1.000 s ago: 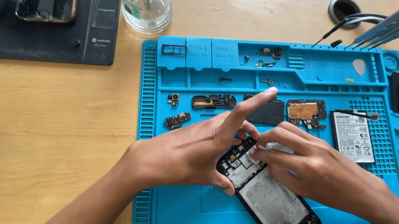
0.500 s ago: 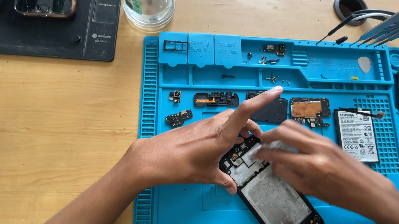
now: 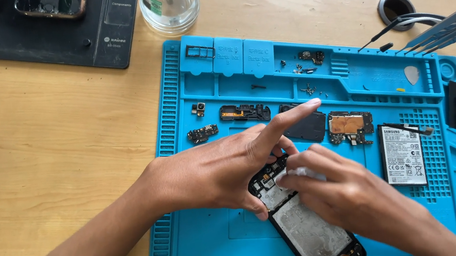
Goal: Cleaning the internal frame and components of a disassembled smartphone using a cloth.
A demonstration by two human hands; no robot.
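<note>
Both hands showing bare: left hand [image 3: 210, 173], right hand [image 3: 356, 196]. No gloves, rings or watch showing. Forearms running bare to frame edge, sleeves not showing. Fingernails appearing short, unpainted.

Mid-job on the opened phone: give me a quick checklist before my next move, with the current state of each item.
1. Opened phone lies on the blue mat: ok.
2. Left hand steadies the phone's upper end: ok.
3. Right hand presses a small white wipe on the frame: ok.
4. Battery set aside on the mat, apart from the hands: ok.
5. Loose screws sit in the tray compartment: ok.
6. Frame surface clean under the wipe: cannot tell.
</note>
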